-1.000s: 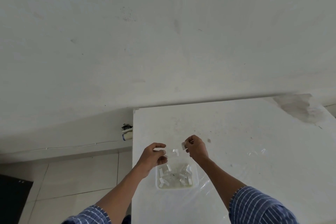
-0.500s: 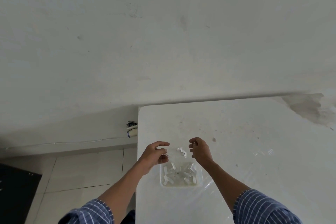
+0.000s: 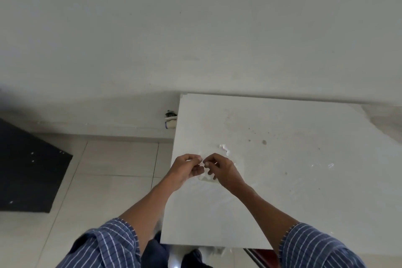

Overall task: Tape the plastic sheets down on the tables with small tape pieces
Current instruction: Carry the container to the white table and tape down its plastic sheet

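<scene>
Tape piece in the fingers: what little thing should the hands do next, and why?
Probably ease both hands slightly apart to pull the tape piece flat. The left hand and right hand both pinch it at their fingertips above the table, and it is not yet stuck to the plastic sheet.

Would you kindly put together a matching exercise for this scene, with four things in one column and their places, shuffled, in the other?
Things:
1. small tape piece
2. crumpled white scrap
3. black panel
4. striped sleeves

Places:
A. on the floor tiles, left of the table
B. pinched between the left hand and the right hand
C. at the bottom of the view, on both forearms
D. lying on the table just beyond the hands

Pairs: 1-B, 2-D, 3-A, 4-C.
</scene>
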{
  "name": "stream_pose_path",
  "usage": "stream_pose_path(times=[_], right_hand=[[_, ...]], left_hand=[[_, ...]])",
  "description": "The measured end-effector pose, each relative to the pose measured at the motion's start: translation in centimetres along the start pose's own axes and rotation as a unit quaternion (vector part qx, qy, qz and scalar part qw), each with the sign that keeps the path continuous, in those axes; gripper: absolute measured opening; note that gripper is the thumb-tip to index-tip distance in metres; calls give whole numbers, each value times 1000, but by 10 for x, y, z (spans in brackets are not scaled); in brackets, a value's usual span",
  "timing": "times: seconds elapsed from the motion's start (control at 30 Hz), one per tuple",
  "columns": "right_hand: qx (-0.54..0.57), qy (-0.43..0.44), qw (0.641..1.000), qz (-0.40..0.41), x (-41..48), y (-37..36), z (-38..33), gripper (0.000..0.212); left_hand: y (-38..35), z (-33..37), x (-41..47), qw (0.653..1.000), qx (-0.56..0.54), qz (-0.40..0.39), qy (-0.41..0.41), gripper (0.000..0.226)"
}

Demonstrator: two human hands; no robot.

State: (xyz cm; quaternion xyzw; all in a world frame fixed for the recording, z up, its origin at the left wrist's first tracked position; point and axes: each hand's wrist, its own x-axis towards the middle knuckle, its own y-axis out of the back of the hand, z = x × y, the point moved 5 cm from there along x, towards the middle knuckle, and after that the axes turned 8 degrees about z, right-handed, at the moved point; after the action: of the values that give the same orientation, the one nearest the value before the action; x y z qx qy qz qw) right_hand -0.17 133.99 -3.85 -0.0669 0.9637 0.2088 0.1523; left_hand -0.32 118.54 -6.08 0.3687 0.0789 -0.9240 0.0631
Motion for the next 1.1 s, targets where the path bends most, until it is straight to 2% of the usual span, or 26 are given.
stream_pose_path(times=[0.1,0.2,0.37,0.47,0.6,0.7,0.8,1.1], right_hand=[[-12,-12,1000,-12,-12,-13,0,14],[-28,-20,999,-28,-25,-29,1,16],[-38,-24,998,-42,-55,-63,3,16],[-54,-40,995,-70,-80,-94,14,17],[-72,-70,990,-96,-113,-129,38,30],[-95,-69,989,-93,-137,-148,53,28],[-142,-48,985,-88,-152,-159,62,25],[-238,37,969,-53,-158,-175,75,29]], left_hand=[[20,-15,-14,997,73,6,-23,32],[41,-27,-31,989,127,-7,-71,26],[70,-61,-64,995,66,-31,-61,23],[95,-92,-79,997,50,10,-53,20],[126,-136,-97,997,0,73,-32,17],[147,-167,-109,993,-26,115,-23,14],[158,-187,-115,987,-52,150,-8,14],[149,-201,-117,980,-32,194,21,15]])
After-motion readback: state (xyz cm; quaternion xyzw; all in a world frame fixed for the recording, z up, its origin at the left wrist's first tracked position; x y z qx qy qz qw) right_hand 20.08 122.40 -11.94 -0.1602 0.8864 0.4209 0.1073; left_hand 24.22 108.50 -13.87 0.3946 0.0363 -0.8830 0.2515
